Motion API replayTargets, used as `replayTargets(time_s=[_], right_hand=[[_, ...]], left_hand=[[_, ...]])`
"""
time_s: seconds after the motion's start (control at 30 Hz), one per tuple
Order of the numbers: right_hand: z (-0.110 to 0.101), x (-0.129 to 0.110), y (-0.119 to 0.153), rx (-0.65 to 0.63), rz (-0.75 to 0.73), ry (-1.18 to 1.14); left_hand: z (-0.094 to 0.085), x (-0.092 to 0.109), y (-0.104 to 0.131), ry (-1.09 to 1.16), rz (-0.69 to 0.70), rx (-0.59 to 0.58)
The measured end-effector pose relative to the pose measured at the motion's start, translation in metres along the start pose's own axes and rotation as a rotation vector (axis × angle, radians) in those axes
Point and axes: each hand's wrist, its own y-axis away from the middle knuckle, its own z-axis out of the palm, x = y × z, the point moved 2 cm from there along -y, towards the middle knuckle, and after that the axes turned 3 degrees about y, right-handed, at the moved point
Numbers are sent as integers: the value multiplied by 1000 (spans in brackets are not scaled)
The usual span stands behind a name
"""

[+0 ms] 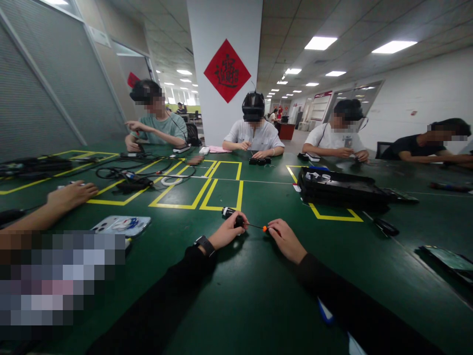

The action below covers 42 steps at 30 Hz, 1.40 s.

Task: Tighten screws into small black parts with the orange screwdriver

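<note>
My left hand (226,231), with a dark watch on the wrist, is closed around a small black rounded part (239,221) whose kind I cannot make out. From the right, my right hand (288,240) grips a screwdriver (265,229) with an orange collar; most of its handle is hidden by the fingers. Its thin shaft runs level toward the black part, and whether the tip touches it is unclear. Just behind my left hand lies a black cylinder with a white band (228,212). Both hands are low over the green table (244,296).
A phone (123,224) lies on the left, near another person's hand (72,197). Cables (136,180) spread at the far left. On the right are a black case (343,187), a black-handled tool (386,227) and a dark device (449,261). Several people sit opposite.
</note>
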Motion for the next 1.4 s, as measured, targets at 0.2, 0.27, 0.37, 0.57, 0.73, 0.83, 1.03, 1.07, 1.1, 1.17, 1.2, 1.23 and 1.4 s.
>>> replayTargets(time_s=[0.2, 0.27, 0.37, 0.57, 0.73, 0.83, 1.03, 1.07, 1.1, 1.17, 1.2, 1.23, 1.4], right_hand=[[-2, -1, 2, 24, -13, -17], [-2, -2, 3, 2, 4, -20], [-2, -2, 3, -18, 26, -27], [-3, -2, 1, -13, -19, -15], [-3, -2, 2, 17, -32, -9], [-3, -3, 3, 3, -11, -25], [-3, -5, 3, -33, -8, -11], [-3, -4, 2, -31, -16, -2], [-3, -3, 2, -27, -24, 7], [-2, -2, 1, -22, -34, 21], [-2, -1, 1, -21, -36, 24], [-2, 0, 1, -19, -37, 25], [0, 2, 3, 11, -24, 18]], left_hand=[[0, 0, 0, -2, 1, 1], [0, 0, 1, 3, 5, -2], [0, 0, 1, 12, 4, -3], [0, -1, -1, 9, 0, -2], [0, -2, 0, 8, 9, -12], [0, -1, 0, 7, 7, -12], [0, -2, 0, 7, -8, -7], [0, -2, 0, 6, -11, -4], [0, -1, 0, 6, -14, -2], [0, -1, 0, 6, -18, -3], [0, -1, 0, 7, -18, -2], [0, 0, 0, 7, -15, 1], [0, 0, 0, 0, 1, 1]])
